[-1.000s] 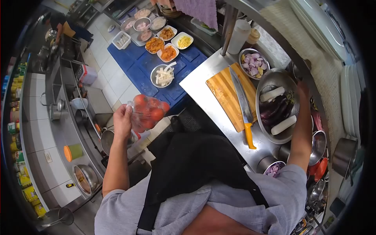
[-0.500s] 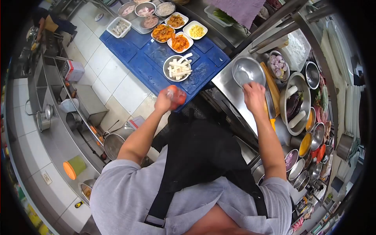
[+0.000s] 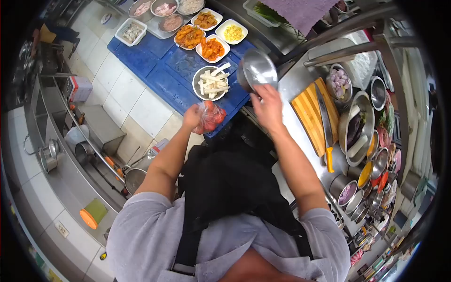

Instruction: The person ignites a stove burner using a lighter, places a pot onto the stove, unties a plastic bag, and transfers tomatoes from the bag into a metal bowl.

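Observation:
My left hand [image 3: 191, 117] is closed on the neck of a clear plastic bag [image 3: 210, 117] with red, tomato-like pieces inside, over the near edge of the blue table [image 3: 155, 75]. My right hand [image 3: 268, 102] grips the rim of a metal bowl [image 3: 260, 69], which is tilted above the table's right edge. Between them, a bowl of pale cut sticks [image 3: 212, 83] sits just beyond the bag. To the right, a knife [image 3: 325, 120] with a yellow handle lies on a wooden cutting board [image 3: 307, 117].
White dishes of orange food [image 3: 212, 49] and chopped yellow food [image 3: 233, 33] stand farther back on the blue table. A bowl of peeled shallots [image 3: 339, 81] and a large metal basin [image 3: 366, 101] crowd the right counter. A metal rail [image 3: 347, 30] crosses the upper right.
My right hand has lifted the metal bowl off the steel counter and carried it left toward the blue table, uncovering more of the cutting board. My left hand still holds the bag.

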